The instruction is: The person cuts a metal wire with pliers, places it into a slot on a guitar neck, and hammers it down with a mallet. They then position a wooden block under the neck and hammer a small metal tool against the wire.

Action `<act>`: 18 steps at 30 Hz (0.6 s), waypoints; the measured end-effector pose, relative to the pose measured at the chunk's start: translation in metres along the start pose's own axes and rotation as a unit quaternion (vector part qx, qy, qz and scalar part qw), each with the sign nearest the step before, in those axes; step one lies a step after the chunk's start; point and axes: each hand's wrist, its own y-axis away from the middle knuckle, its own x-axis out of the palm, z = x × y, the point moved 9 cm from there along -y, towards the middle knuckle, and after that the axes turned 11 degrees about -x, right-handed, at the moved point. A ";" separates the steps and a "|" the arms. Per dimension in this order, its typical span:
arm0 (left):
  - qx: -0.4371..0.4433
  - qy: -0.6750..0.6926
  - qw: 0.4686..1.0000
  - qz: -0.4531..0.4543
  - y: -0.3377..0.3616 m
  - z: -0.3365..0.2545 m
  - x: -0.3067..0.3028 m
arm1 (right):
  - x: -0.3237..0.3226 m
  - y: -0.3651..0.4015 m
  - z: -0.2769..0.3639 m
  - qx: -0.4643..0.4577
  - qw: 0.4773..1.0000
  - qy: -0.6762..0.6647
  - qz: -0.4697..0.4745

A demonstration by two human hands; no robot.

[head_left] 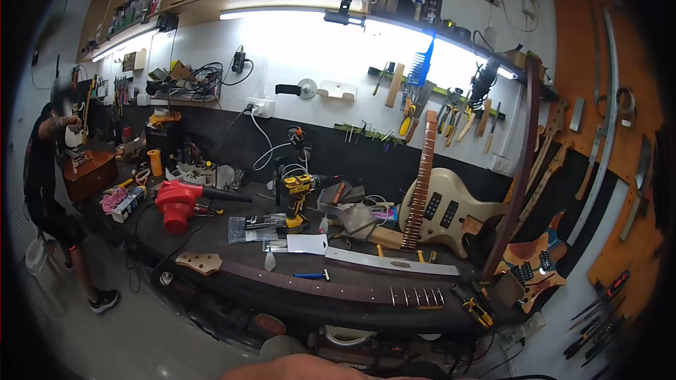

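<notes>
Bare skin, perhaps part of my arm, shows at the bottom edge; no fingers are visible, and neither of my hands can be made out. Just beyond it, a guitar neck lies along the bench's front edge, its headstock at the left. Several fret wires stand across its right end. Behind the neck are a blue-handled hammer, a long metal straightedge and a white card. Yellow-handled pliers rest at the neck's right.
On the bench stand a red blower and a yellow drill. A pale guitar body leans at the back, a colourful guitar at the right. Tools hang on the wall. Another person stands far left.
</notes>
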 end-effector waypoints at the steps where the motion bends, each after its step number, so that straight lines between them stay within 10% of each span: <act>1: -0.004 -0.015 0.999 0.029 -0.007 -0.007 0.001 | -0.001 0.005 0.009 0.004 1.000 -0.009 0.010; 5: -0.111 -0.029 0.986 0.124 -0.035 -0.053 0.000 | -0.003 0.013 0.061 0.004 0.997 -0.029 0.066; 10: 0.061 -0.055 0.933 0.351 -0.053 -0.122 0.056 | 0.003 0.018 0.124 0.014 0.988 -0.038 0.152; 16: -0.136 -0.127 0.947 0.261 -0.074 -0.130 0.018 | 0.018 0.009 0.161 -0.005 0.986 -0.024 0.167; 18: -0.207 -0.058 0.976 0.042 -0.034 -0.091 -0.010 | 0.022 -0.004 0.136 -0.004 0.986 -0.050 0.160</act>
